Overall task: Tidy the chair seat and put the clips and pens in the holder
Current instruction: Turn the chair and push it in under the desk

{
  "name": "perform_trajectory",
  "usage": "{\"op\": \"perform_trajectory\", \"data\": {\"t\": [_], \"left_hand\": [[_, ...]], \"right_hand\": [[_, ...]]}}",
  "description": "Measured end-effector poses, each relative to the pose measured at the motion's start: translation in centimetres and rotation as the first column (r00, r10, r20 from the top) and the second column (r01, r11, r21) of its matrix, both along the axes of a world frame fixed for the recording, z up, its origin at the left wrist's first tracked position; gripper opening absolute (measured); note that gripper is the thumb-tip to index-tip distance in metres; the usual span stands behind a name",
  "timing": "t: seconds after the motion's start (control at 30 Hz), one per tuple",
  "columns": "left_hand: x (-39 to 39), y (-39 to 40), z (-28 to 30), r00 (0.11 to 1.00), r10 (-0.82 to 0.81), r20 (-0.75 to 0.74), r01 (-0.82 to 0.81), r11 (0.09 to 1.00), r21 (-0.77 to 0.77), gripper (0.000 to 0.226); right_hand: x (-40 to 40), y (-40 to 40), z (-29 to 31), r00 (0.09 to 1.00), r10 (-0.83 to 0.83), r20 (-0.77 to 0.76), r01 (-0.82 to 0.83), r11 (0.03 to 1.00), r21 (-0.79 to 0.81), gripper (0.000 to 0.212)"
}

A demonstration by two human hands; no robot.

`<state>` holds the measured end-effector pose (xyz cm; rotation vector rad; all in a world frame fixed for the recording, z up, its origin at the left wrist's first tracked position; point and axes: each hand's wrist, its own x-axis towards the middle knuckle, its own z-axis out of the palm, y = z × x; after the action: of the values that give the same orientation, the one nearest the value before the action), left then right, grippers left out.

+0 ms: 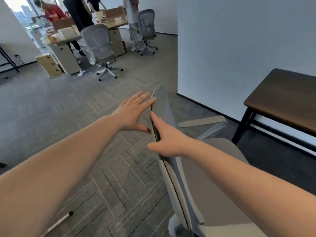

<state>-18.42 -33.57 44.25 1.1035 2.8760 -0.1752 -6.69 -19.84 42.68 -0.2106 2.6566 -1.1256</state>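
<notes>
Both hands' grip spread: left hand [132, 113], right hand [166, 137] touching one chair backrest [162, 106].

A chair [171, 134] fills the lower right with both hands on its backrest, a table [282, 101] at far right, a pen [58, 223] on the floor lower left.
</notes>
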Motion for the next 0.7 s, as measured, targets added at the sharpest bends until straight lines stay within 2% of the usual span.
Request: {"op": "perform_trajectory", "data": {"t": [0.17,0.23,0.3,0.4,0.43,0.53,0.7], "left_hand": [[-1.1,1.4,-0.3,0.953,-0.3,-0.037,0.301,0.953,0.03,0.084],[-1.2,1.4,-0.8,0.927,-0.37,-0.064,0.374,0.925,0.064,0.077],[-0.8,1.4,-0.9,0.923,-0.381,-0.05,0.385,0.917,0.102,0.074],[1.3,2.2,-0.8,0.89,-0.45,-0.069,0.456,0.882,0.124,0.074],[1.4,2.2,-0.9,0.893,-0.447,-0.055,0.45,0.884,0.127,0.073],[2.0,2.3,-1.2,0.892,-0.451,-0.016,0.45,0.887,0.099,0.066],[6.1,4.1,-1.0,0.872,-0.478,-0.1,0.485,0.873,0.055,0.061]], "right_hand": [[1.9,0.2,1.2,1.0,-0.012,0.026,0.011,0.999,0.053,0.095],[2.4,0.2,1.4,0.999,-0.036,0.024,0.034,0.998,0.059,0.096],[2.9,0.2,1.3,0.994,-0.098,0.054,0.094,0.993,0.07,0.091],[5.1,0.7,1.1,0.981,-0.17,0.093,0.161,0.982,0.1,0.052],[5.3,0.8,1.1,0.98,-0.166,0.114,0.154,0.982,0.106,0.046],[6.3,1.1,1.3,0.98,-0.135,0.146,0.121,0.988,0.097,0.045],[10.6,3.6,1.3,0.989,-0.095,0.117,0.092,0.995,0.035,0.051]]}}
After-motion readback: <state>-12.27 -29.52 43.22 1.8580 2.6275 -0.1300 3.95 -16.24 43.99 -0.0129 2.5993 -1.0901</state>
